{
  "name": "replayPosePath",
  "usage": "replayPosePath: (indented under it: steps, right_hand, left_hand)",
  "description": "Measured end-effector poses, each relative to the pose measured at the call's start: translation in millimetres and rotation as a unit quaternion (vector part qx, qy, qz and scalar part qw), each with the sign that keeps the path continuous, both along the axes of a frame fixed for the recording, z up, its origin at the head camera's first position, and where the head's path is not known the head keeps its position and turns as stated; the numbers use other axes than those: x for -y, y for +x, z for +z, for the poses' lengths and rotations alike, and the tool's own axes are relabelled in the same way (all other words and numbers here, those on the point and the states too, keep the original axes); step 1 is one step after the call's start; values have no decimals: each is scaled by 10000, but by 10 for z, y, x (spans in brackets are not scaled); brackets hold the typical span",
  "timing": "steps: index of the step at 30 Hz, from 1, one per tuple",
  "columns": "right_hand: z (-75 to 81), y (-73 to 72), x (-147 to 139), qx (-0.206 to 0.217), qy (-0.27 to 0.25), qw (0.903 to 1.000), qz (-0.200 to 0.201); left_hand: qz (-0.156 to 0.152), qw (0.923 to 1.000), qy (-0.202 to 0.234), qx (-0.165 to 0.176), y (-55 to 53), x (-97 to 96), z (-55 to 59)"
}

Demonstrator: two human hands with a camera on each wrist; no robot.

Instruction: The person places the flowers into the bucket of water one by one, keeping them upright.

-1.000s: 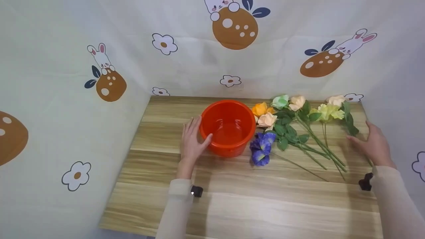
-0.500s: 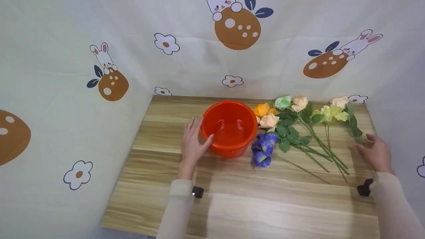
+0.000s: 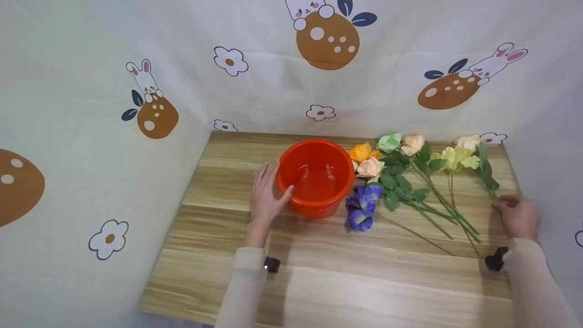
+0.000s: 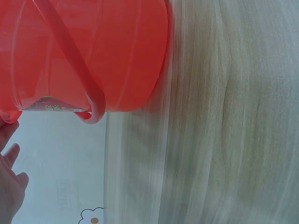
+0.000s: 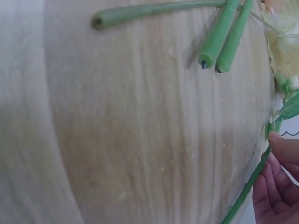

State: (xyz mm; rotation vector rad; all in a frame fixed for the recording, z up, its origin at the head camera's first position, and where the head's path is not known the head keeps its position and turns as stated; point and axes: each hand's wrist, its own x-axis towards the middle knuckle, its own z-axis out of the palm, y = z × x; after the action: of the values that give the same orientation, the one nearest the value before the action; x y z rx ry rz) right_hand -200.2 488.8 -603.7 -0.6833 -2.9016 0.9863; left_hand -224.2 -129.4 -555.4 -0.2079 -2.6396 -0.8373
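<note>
Left arm point(image 3: 241, 291): pale-sleeved, reaching forward; left hand point(image 3: 265, 196) with fingers extended, thumb spread wide. Right arm point(image 3: 534, 282): likewise sleeved, reaching forward; right hand point(image 3: 520, 218) with fingers curled, thumb and forefinger set in a pinch.

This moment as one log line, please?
left hand: at upright, empty red bucket; right hand: pinches flower stem; other flowers: lying right of bucket
</note>
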Motion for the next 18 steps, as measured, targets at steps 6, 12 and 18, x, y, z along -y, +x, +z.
replayPosePath:
  steps: [6,12,18]
  right_hand:
    - [-66,35,23,8,29,10000,-27]
    - [-45,20,29,-16,29,9999,-140]
    - [8,8,33,-82,-32,9998,-168]
  left_hand:
    - [-34,9999,8,-110,-5,3,2]
    - [18,10000,1,53,-7,-4,10]
    - [48,9998,138,101,3,-2,1]
